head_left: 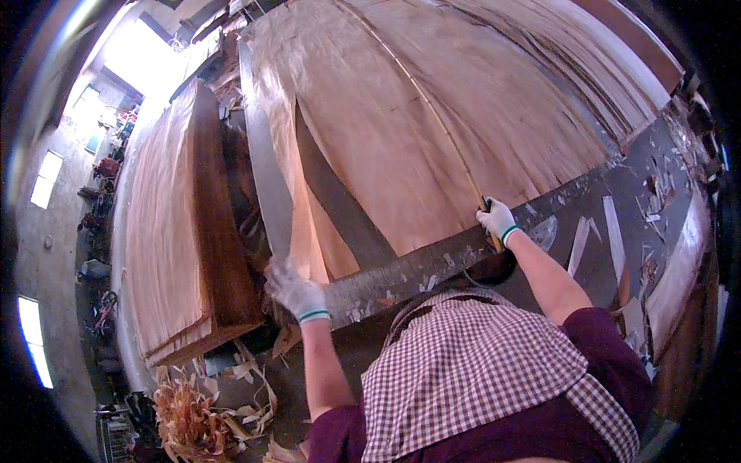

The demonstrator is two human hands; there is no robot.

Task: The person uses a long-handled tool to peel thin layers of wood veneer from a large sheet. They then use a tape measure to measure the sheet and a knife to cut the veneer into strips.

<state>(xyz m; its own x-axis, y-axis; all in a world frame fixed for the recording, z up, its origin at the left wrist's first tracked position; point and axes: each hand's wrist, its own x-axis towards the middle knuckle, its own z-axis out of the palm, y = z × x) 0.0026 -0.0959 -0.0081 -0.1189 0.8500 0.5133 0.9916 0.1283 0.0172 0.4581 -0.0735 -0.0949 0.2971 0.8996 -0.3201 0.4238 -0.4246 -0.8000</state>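
My right hand [499, 219], in a white glove with a green cuff, is closed around the lower end of a long thin bamboo stick [429, 106]. The stick reaches far across a wide sheet of wood veneer [370, 147] lying on the table. My left hand [297, 292], gloved the same way, is at the near table edge beside a narrow torn veneer strip [306, 224]. Its fingers look spread, though motion blurs them, and whether they touch the strip is unclear. A dark gap separates the strip from the wide sheet.
A tall stack of veneer [166, 224] stands left of the table [386, 282]. Curly wood shavings [193, 417] lie on the floor at the lower left. Splinters and loose strips [615, 235] litter the right side. More layered veneer [571, 54] lies at the far right.
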